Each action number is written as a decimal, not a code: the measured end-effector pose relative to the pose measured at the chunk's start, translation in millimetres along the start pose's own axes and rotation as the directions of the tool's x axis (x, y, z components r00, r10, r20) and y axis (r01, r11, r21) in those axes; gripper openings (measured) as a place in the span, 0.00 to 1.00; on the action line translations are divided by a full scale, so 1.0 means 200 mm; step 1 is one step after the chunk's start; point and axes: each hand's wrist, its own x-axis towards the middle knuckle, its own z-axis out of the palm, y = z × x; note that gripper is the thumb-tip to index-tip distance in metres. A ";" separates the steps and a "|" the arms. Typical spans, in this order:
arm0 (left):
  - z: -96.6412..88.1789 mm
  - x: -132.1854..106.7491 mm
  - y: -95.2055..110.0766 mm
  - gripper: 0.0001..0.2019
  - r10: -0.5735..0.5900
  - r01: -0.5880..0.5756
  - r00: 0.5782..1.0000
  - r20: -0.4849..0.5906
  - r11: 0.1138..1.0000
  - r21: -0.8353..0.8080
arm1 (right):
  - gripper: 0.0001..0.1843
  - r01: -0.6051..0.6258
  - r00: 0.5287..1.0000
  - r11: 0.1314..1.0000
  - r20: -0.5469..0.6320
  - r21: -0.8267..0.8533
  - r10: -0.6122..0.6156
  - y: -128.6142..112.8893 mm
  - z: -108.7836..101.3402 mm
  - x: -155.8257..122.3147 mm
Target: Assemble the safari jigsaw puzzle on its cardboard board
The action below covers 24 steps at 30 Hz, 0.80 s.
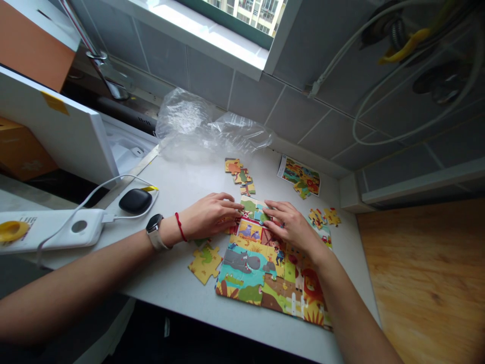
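White laminate surface [170,283] beneath a tiled wall [208,86]: my left hand [210,217] and right hand [290,227] both look open, resting on the top edge of a colourful cardboard animal jigsaw [257,273]; loose yellow cardboard pieces [205,263] seem next to fit.

The left hand [206,217] and the right hand [291,227] cover part of the jigsaw puzzle [250,288], so the pieces under them cannot be seen. The white power bank [49,230] is cut by the left edge, and the drawings on the small loose pieces [324,217] are too small to tell.
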 end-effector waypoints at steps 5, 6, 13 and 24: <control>0.01 0.00 0.00 0.13 0.003 -0.003 1.000 -0.002 1.000 0.021 | 0.15 0.018 1.000 1.000 -0.005 -0.019 -0.018 -0.01 0.00 0.00; 0.01 0.00 0.00 0.13 0.004 -0.004 1.000 -0.003 1.000 0.026 | 0.15 0.025 1.000 1.000 -0.019 -0.016 -0.026 -0.01 0.00 0.00; 0.01 0.00 0.00 0.13 0.014 -0.014 1.000 -0.011 1.000 0.011 | 0.21 0.019 0.991 0.996 -0.131 0.082 -0.008 -0.05 0.00 0.00; 0.01 0.00 -0.01 0.13 -0.010 0.009 1.000 -0.027 1.000 -0.011 | 0.20 -0.274 0.913 0.751 -0.083 0.601 0.399 -0.11 -0.05 0.02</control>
